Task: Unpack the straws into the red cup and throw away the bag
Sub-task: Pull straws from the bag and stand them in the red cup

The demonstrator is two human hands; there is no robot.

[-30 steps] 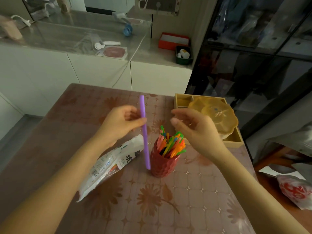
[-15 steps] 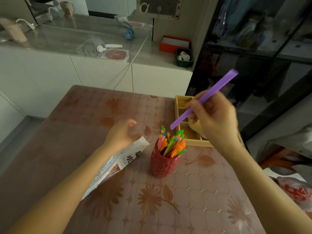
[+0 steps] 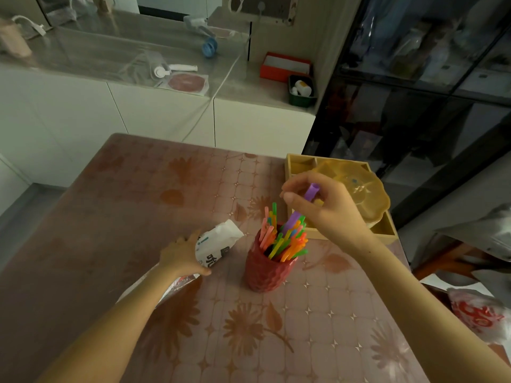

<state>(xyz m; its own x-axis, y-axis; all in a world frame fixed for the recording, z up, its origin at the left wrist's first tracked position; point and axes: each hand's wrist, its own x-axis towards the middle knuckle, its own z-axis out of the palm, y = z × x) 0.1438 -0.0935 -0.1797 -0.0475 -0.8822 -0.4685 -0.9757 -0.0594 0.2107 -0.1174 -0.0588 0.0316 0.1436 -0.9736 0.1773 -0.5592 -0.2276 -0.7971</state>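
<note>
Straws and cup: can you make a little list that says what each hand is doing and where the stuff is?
right hand: pinching the purple straw, its lower end among the straws in the cup
left hand: on the bag
red cup: upright on the table, full of thin coloured straws
bag: lying on the table, left of the cup
wooden tray: behind the cup, with an amber dish on it

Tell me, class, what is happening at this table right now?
A person is filling a red cup with drinking straws. The right hand holds a thick purple straw and lowers its bottom end in among the thin coloured straws that stand in the cup. The left hand rests on the white straw bag, which lies on the table left of the cup. The bag has not been thrown away yet.
</note>
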